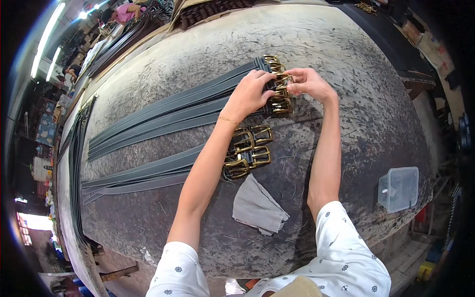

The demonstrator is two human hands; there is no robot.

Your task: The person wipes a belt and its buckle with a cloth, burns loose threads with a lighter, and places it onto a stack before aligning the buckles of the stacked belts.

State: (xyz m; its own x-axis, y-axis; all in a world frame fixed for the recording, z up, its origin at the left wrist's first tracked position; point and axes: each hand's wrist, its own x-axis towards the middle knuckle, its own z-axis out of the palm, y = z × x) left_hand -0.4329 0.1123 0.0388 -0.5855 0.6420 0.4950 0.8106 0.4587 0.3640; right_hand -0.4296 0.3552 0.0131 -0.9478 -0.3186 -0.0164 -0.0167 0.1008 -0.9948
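Reaching forward over the table (346, 128), both hands meet at the buckle end of the far belts (168, 111). The left hand (250, 94) lies palm down across those belts, its fingers curled over the straps just short of the buckles (279, 94). A thin bracelet (228, 120) sits at that wrist. The right hand (309, 83) comes in from the other side, thumb and fingertips pinched shut on one brass buckle in the middle of the stack. The two hands almost touch there.

The far belts are dark grey and lie side by side, running away to the left, their brass buckles lined up in a column at the right end. A second group, the near belts (143, 175), lies closer to the person, parallel to the first and partly hidden under the left forearm; its buckles (247, 151) cluster beside that arm. Just in front of them lies a crumpled grey cloth (257, 205). A clear plastic box (400, 188) stands near the table's right edge, well apart from the belts. More straps (74, 163) hang along the left edge. Another person (123, 12) is at work far off at top left.
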